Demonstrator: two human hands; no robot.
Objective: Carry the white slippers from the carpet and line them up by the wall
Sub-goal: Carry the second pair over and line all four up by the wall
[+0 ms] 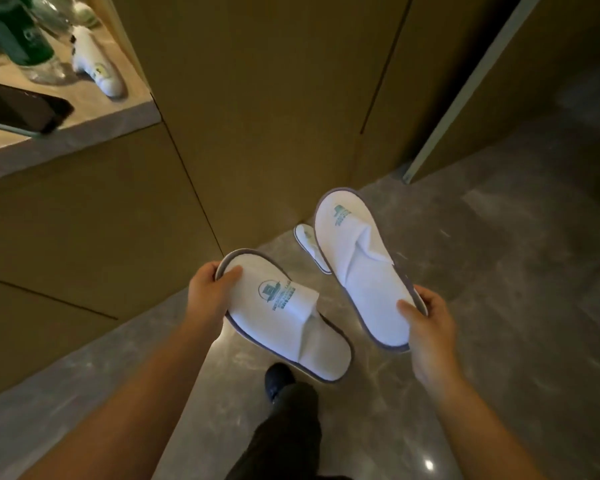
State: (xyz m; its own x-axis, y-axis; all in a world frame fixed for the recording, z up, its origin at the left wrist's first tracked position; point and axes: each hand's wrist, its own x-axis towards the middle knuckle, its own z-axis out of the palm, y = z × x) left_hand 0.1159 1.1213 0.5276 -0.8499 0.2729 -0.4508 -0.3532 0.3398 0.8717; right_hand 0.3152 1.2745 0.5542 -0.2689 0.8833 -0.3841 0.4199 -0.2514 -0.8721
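Over a grey marble floor beside the tan wall, we count three white slippers: our left hand pinches one slipper, our right hand pinches another slipper, the third slipper lies at the wall.

third slipper on the floor mostly hidden behind the held right slipper, teal print on both held slippers too blurred to read, green bottle cut by top edge, dark tray cut at left

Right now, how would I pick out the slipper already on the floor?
Find the brown wall ahead. At its foot, on the grey floor, lies a white slipper, partly hidden behind the one in the right hand. It alone is in no hand.
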